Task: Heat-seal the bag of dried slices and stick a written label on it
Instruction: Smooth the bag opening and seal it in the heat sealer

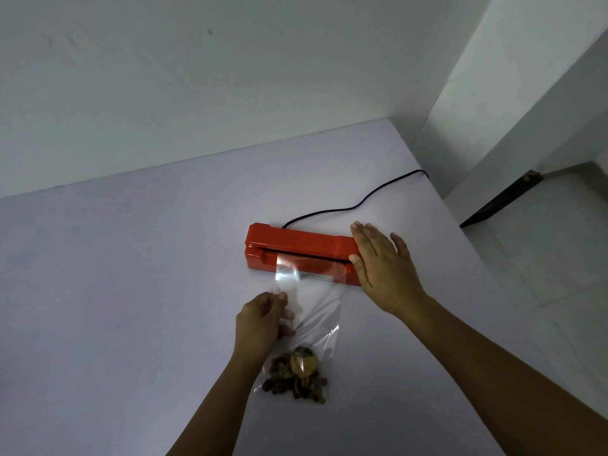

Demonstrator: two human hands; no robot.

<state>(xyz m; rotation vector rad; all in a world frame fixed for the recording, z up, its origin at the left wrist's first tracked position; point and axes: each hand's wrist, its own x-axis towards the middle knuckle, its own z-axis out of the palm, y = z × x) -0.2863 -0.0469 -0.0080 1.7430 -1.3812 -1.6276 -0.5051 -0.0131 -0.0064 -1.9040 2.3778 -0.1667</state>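
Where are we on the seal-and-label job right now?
Done: the dried slices sit at the bottom of the bag, whose open end lies in the slot of the red sealer. In hand: the left hand pinches the bag's left edge; the right hand lies flat on the sealer's right end. Whether a seal has formed cannot be told. Left: writing and sticking the label; none is in view.

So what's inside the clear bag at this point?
Brown dried slices are heaped at the near end of the clear bag. The rest looks empty. Its far edge goes into the red sealer, so that end is hidden.
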